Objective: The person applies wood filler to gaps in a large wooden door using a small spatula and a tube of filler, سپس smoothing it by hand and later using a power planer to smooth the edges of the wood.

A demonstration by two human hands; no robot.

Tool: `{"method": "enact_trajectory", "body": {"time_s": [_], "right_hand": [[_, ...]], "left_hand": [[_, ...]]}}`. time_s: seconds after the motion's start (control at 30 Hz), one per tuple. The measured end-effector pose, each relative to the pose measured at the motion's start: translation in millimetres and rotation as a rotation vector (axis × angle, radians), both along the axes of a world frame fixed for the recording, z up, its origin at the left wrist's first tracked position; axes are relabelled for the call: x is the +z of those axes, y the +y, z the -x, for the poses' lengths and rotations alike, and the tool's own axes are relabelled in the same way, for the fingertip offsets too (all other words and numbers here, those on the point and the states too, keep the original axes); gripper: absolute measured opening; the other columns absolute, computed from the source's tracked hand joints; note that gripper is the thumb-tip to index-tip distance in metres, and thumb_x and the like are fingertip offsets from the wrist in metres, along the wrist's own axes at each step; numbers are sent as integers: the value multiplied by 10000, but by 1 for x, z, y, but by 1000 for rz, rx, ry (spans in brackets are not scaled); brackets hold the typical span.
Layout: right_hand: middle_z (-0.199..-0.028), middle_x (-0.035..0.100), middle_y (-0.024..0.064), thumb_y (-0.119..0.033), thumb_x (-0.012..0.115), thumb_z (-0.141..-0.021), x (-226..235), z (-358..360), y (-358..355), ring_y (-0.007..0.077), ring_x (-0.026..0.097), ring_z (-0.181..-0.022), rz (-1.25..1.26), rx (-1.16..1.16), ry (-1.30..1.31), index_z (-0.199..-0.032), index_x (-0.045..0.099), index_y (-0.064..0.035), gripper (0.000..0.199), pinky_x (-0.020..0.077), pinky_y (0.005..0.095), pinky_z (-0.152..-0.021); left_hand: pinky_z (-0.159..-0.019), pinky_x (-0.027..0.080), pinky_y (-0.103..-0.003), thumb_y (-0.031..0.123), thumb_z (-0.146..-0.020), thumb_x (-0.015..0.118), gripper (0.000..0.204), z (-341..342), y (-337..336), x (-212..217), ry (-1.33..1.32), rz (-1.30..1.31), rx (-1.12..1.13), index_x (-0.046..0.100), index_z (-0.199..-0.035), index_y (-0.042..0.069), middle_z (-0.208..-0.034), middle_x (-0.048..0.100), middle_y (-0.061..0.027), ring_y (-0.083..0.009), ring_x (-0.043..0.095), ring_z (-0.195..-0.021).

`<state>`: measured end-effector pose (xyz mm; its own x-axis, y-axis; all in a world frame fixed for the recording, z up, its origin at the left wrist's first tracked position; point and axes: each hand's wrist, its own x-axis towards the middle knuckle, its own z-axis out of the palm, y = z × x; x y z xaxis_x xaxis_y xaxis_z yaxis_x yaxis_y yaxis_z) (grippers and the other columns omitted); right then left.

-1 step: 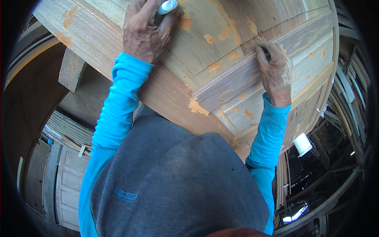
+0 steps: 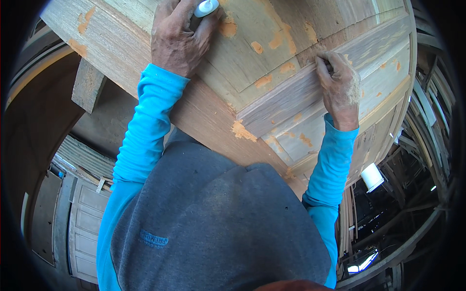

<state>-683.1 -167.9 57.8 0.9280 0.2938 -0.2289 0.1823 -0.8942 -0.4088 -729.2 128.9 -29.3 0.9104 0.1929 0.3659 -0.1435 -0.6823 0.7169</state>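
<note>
A wooden panel door [image 2: 276, 107], dotted with orange filler patches [image 2: 263, 81], lies flat in front of me. At its upper left my left hand [image 2: 177, 41] is closed around a small bottle with a white tip [image 2: 207, 7]; the rest of the bottle is hidden by the hand or cut off at the frame's top. Over the rail between two door panels, my right hand [image 2: 340, 87] is curled with thumb and fingers together. Whatever it may hold is hidden. Pale dust clings to the back of that hand.
A block of wood [image 2: 88, 86] juts out below the door's left edge. Another panelled door [image 2: 88, 228] stands at the lower left. To the right are a white bucket [image 2: 372, 177] and stacked timber [image 2: 432, 126].
</note>
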Motion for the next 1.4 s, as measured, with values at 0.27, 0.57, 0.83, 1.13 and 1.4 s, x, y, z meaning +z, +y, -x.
{"method": "enact_trajectory", "body": {"time_s": [0.27, 0.57, 0.83, 1.13, 1.4], "right_hand": [[-988, 721, 180, -70, 679, -957, 1, 2, 0, 368, 713, -909, -23, -20, 32, -1051, 729, -9, 122, 552, 426, -797], [-1012, 735, 178, -65, 692, -955, -9, 0, 2, 366, 720, -906, -35, 10, -58, -1069, 725, -7, 132, 564, 412, -788], [-1011, 747, 170, -72, 702, -955, -7, 0, 0, 328, 736, -910, -68, -30, -106, -1082, 740, -20, 142, 571, 388, -803], [-982, 751, 177, -81, 697, -958, -4, -7, -19, 309, 745, -910, -62, -150, -65, -1093, 749, -17, 158, 572, 383, -816], [-1024, 759, 187, -92, 687, -971, -13, -10, -15, 332, 746, -924, -57, -129, -52, -1116, 753, -21, 175, 576, 386, -821]], "left_hand": [[-905, 599, -331, 147, -922, 827, 266, 1, 4, -9, -2, 76, -38, 752, -1167, 73, -1141, 691, -102, -223, 709, -1033], [-897, 596, -330, 144, -917, 831, 273, 1, 4, -8, -12, 44, -32, 755, -1171, 77, -1142, 692, -103, -226, 705, -1039], [-892, 595, -330, 151, -916, 833, 278, 2, 4, -8, -15, 33, -23, 757, -1175, 83, -1127, 697, -101, -228, 706, -1029], [-893, 593, -322, 150, -921, 828, 264, 3, 3, -5, 15, 50, -21, 759, -1168, 88, -1126, 696, -89, -216, 708, -1029], [-900, 591, -327, 158, -924, 827, 261, 2, 3, -5, -1, 44, -31, 757, -1165, 86, -1139, 699, -85, -219, 709, -1033]]}}
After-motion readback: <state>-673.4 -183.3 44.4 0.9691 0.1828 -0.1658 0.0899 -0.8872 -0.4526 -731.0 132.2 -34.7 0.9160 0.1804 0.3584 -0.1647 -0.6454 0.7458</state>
